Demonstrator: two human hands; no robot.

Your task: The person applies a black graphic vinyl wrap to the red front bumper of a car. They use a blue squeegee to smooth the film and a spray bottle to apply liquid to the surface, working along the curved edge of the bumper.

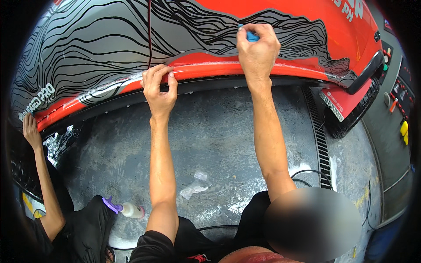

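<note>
My right hand (259,49) grips a small blue squeegee (252,37) against a vehicle's side panel (109,39), which is grey with wavy black lines and bordered by red. Most of the squeegee is hidden under my fingers. Lower and to the left, my left hand (160,87) rests its bent fingertips on the glossy red sill (206,69), thumb apart from the fingers, with nothing visible in it. Whitish wet streaks run along the sill. A dark red seam (150,35) comes down the panel to just above my left hand.
At far left a co-worker's hand (32,130) touches the sill's end. A spray bottle (131,210) with a purple trigger stands on the wet grey floor, near a crumpled clear scrap (195,186). A drain grate (318,136), black cable (311,172) and wheel (351,118) lie right.
</note>
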